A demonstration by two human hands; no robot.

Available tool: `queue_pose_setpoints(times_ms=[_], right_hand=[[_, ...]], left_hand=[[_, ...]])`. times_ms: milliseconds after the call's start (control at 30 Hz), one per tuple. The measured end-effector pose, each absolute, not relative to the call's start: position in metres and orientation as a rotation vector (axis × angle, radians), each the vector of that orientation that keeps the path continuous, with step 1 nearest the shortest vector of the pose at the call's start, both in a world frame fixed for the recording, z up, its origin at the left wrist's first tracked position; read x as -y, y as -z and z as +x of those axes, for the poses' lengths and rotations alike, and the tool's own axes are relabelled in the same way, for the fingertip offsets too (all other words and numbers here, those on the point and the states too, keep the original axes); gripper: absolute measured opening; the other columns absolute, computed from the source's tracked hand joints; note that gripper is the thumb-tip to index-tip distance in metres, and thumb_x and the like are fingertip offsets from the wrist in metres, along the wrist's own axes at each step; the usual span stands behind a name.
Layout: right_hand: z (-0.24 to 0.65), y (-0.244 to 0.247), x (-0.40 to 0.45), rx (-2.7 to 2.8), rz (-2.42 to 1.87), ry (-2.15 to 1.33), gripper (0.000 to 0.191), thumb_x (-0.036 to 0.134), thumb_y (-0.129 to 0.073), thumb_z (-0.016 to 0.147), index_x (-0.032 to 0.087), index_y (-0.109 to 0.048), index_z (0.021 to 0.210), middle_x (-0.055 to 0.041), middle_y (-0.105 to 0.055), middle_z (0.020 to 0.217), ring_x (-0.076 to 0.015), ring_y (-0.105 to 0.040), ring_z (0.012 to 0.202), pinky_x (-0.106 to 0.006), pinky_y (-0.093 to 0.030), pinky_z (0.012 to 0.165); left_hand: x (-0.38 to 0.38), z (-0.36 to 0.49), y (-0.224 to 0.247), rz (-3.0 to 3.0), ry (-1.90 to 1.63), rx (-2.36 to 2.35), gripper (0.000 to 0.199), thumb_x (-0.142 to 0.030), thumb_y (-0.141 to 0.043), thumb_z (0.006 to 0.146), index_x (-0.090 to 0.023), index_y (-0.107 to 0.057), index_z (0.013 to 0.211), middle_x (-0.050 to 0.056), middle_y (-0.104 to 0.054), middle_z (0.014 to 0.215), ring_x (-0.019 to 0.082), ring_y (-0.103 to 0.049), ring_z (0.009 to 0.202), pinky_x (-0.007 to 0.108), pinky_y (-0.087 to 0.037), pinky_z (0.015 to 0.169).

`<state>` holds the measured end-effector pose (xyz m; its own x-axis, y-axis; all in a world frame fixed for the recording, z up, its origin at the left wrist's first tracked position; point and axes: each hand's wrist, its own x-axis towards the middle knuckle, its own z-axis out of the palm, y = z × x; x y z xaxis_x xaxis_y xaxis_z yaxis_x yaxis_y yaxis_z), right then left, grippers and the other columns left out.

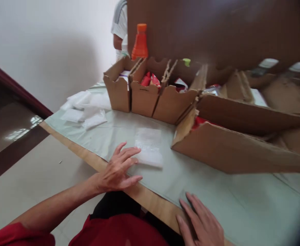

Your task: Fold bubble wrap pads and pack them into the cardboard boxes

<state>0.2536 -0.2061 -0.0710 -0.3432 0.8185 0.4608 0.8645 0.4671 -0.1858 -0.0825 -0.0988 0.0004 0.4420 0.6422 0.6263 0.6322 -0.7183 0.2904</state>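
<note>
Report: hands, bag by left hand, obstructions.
Left hand open at left edge of bag; right hand open at near edge of table. Bag flat. Boxes beyond it, none between bag and hands.

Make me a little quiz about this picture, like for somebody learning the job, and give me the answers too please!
1. Pick one: which is closest to the single pale packet?
A) the left hand
B) the right hand
C) the orange bottle

2. True or false: the bottle showing beyond the cardboard boxes has a blue cap.

3. Fill in the gap: the pile of pale packets lies by the ____ end of the row of boxes, as you look at the picture.

Key:
1. A; its fingertips are right at the packet's edge.
2. False; the cap is orange.
3. left
</note>
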Motion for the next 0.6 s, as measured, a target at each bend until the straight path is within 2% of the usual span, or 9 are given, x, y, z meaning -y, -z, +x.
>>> queue_pose_setpoints(times_ms=[133, 300, 433, 600], right_hand=[[0.25, 0.041, 0.189, 2.025, -1.483, -0.159, 0.026, 0.034, -0.054, 0.101, 0.024, -0.071, 0.119, -0.0085, -0.074, 0.126, -0.0255, -0.071, 0.114, -0.041, -0.058, 0.094], [0.232, 0.01, 0.152, 1.909, -1.507, -0.473, 0.023, 0.032, -0.056, 0.102, 0.023, -0.073, 0.114, -0.0094, -0.075, 0.121, -0.0239, -0.073, 0.111, -0.041, -0.06, 0.098], [0.206, 0.0, 0.137, 1.99, -1.416, -0.552, 0.027, 0.029, -0.057, 0.1, 0.023, -0.069, 0.123, -0.0096, -0.07, 0.131, -0.0249, -0.067, 0.12, -0.046, -0.054, 0.107], [0.177, -0.005, 0.119, 2.094, -1.37, -0.55, 0.05, 0.038, -0.061, 0.097, 0.021, -0.054, 0.144, -0.0131, -0.057, 0.15, -0.0296, -0.055, 0.137, -0.052, -0.048, 0.111]], left_hand=[[0.098, -0.079, -0.005, 2.531, -1.187, -1.318, 0.025, -0.02, -0.064, 0.09, -0.022, -0.057, 0.114, 0.016, -0.069, 0.127, 0.028, -0.066, 0.122, 0.056, -0.043, 0.115], [0.078, -0.075, -0.005, 2.452, -0.922, -1.347, 0.025, -0.029, -0.063, 0.093, -0.023, -0.064, 0.117, 0.013, -0.071, 0.127, 0.032, -0.063, 0.125, 0.055, -0.05, 0.106], [0.065, -0.079, 0.0, 2.27, -0.872, -1.424, 0.024, -0.029, -0.058, 0.095, -0.023, -0.067, 0.116, 0.012, -0.071, 0.127, 0.029, -0.064, 0.122, 0.053, -0.051, 0.106], [0.06, -0.089, 0.0, 2.218, -0.672, -1.324, 0.032, -0.034, -0.067, 0.089, -0.024, -0.069, 0.119, 0.011, -0.068, 0.134, 0.031, -0.058, 0.131, 0.054, -0.049, 0.11]])
